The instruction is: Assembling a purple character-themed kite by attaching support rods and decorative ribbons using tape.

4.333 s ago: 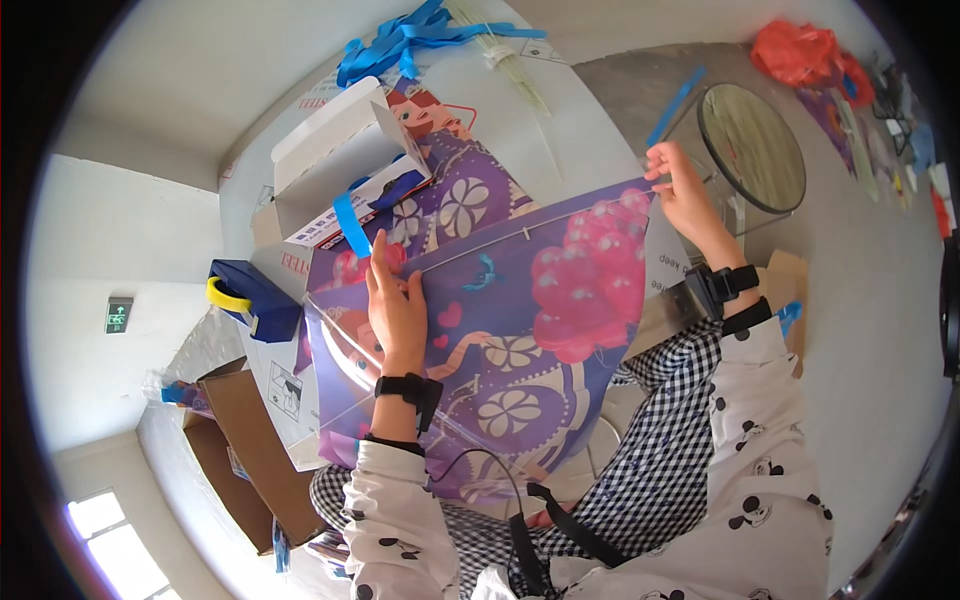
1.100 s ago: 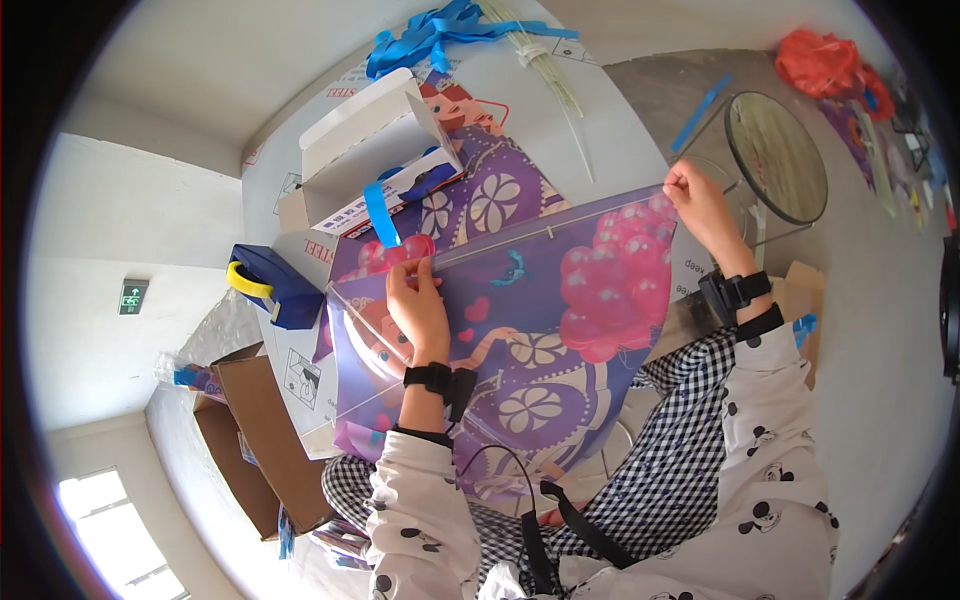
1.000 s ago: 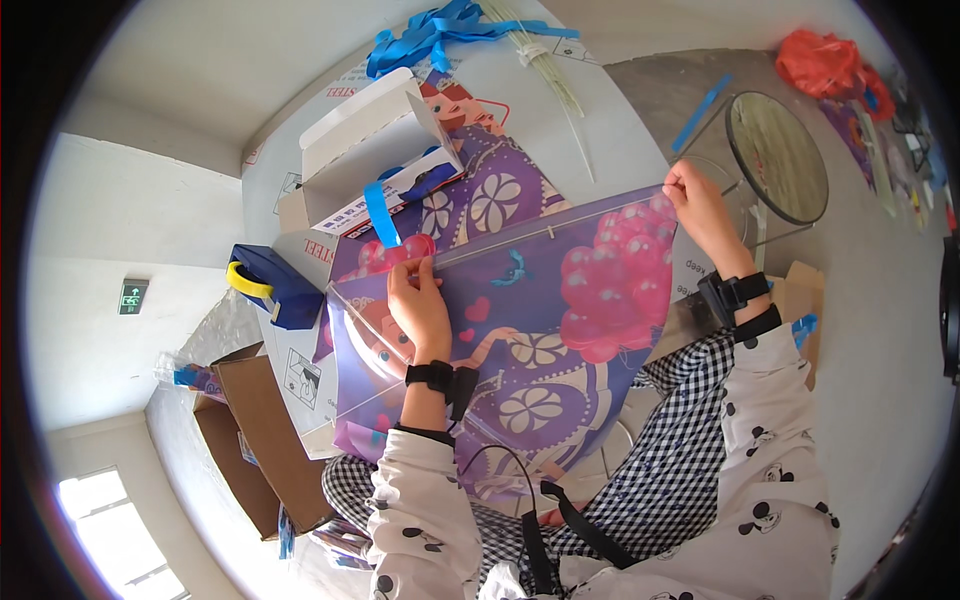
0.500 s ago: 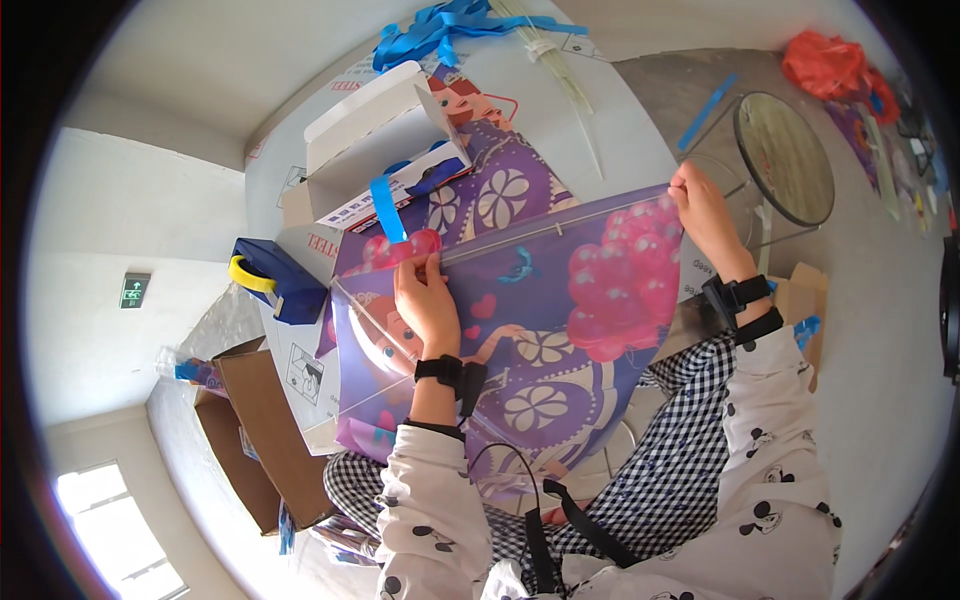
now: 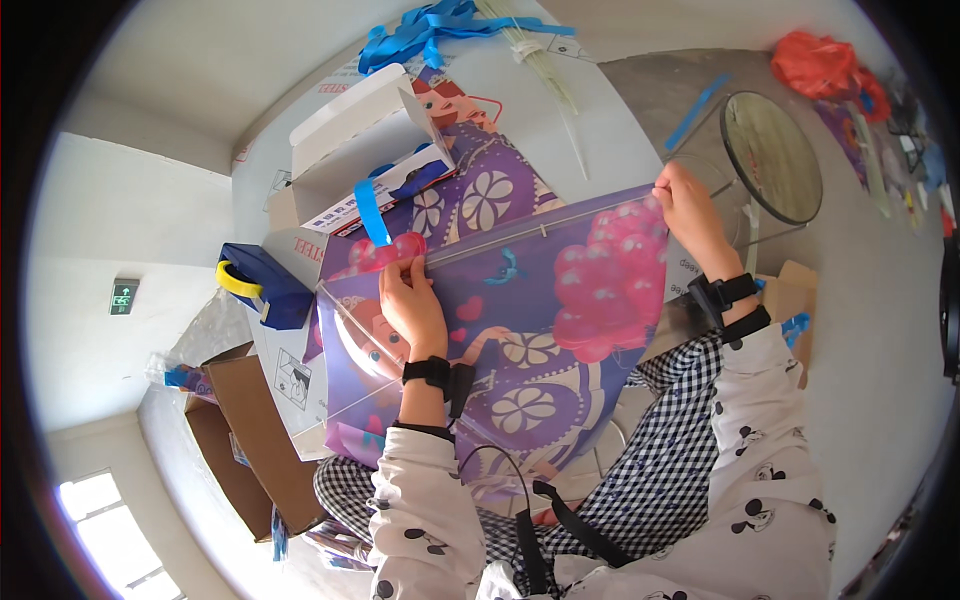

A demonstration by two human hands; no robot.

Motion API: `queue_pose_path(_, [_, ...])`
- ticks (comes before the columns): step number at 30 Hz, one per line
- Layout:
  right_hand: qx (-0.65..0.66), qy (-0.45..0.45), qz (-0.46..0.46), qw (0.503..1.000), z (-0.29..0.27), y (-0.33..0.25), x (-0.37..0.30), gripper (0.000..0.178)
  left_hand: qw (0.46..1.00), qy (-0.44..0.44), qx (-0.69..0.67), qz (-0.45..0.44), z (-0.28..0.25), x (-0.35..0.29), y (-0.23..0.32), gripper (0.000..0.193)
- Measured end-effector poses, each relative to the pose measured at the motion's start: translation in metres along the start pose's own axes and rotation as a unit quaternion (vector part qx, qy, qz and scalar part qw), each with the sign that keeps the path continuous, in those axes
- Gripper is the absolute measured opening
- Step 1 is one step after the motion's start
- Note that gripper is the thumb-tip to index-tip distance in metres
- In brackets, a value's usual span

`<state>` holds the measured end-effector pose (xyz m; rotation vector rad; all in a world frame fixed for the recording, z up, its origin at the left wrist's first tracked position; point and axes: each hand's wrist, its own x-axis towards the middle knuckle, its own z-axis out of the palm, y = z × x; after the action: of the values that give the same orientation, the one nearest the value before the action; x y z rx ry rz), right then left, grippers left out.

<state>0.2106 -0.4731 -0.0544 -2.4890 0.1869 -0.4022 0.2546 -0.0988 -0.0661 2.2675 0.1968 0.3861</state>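
A purple kite (image 5: 476, 345) printed with a cartoon figure, flowers and pink balloons spreads over my lap and the table's near edge. Along its upper edge runs a thin pale rod (image 5: 575, 215), and other rods cross its left part. My left hand (image 5: 412, 310) pinches that edge left of the middle, thumb against fingers. At the kite's upper right corner my right hand (image 5: 688, 208) is closed on the tip. A strip of blue tape (image 5: 370, 212) hangs from an open white box (image 5: 345, 150) just beyond my left hand.
Another purple printed sheet (image 5: 505, 160) lies on the table (image 5: 610, 110) beyond the kite. Blue ribbons (image 5: 430, 30) and a bundle of thin rods (image 5: 530, 50) lie at the far edge. A tape dispenser (image 5: 270, 285) stands left, above cardboard boxes (image 5: 255, 430). A round stool (image 5: 770, 155) is right.
The whole scene has shifted slightly left in the view. Both hands keep their places on the kite's upper edge.
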Motion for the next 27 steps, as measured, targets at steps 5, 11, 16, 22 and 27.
queue_pose_path(5, [-0.014,0.013,-0.021,1.0,0.0,0.0027,0.0003,0.012,1.0,0.001,0.008,-0.001,0.0012,0.0002,-0.0007,0.016])
queue_pose_path(11, [-0.003,0.016,-0.028,0.999,-0.0003,0.0014,-0.0007,0.012,1.0,0.005,0.018,0.003,0.0029,0.0001,-0.0014,0.017])
queue_pose_path(16, [-0.007,-0.004,-0.026,1.0,-0.0016,-0.0012,-0.0012,0.01,1.0,0.006,0.022,0.01,0.0032,-0.0001,-0.0014,0.018])
queue_pose_path(22, [-0.02,-0.01,-0.018,1.0,0.0004,0.0007,-0.0002,0.01,0.998,0.017,0.046,0.034,0.0055,0.0003,-0.0049,0.017])
queue_pose_path(27, [-0.038,-0.008,-0.018,0.999,0.0019,-0.0005,0.0001,0.009,0.996,0.019,0.077,0.046,0.0058,-0.0003,-0.0028,0.015])
